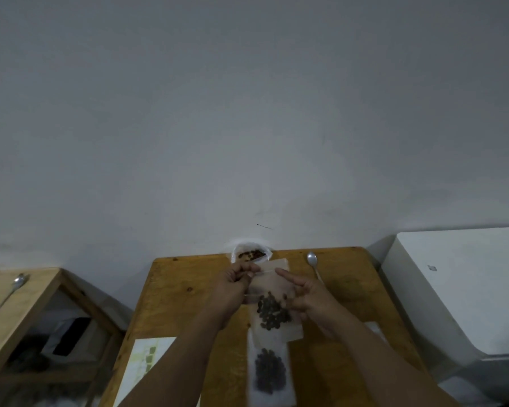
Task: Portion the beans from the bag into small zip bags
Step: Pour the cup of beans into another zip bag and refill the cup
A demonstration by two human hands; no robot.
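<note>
- Wall [247,113]: plain, pale grey, fills the far upper part of the view.
- Wooden table [182,304]: centre, its far edge against the wall; work is done on it.
- White box-like unit [459,289]: stands right of the table, just beside it.
- Wooden stand [27,292]: left, apart from the table; a second spoon [12,289] lies on its top.
- Printed sheet [147,365]: lies flat on the table's near left part.
- Filled zip bag [270,374]: lies flat near the table's near edge, dark beans inside.
- Held zip bag [272,292]: mid-table between both hands, beans [272,314] gathered in its near end; its near end overlaps the filled zip bag.
- Left hand [235,282]: fingers curled, pinching the held zip bag's far left corner at the top strip.
- Right hand [309,295]: forefinger straight, reaching to the top strip; other fingers curled at the bag's right edge. Grip cannot be told.
- Bean bag [251,254]: clear, open, at the table's far edge, brown beans inside.
- Spoon [314,264]: lies on the table, right of the bean bag.
</note>
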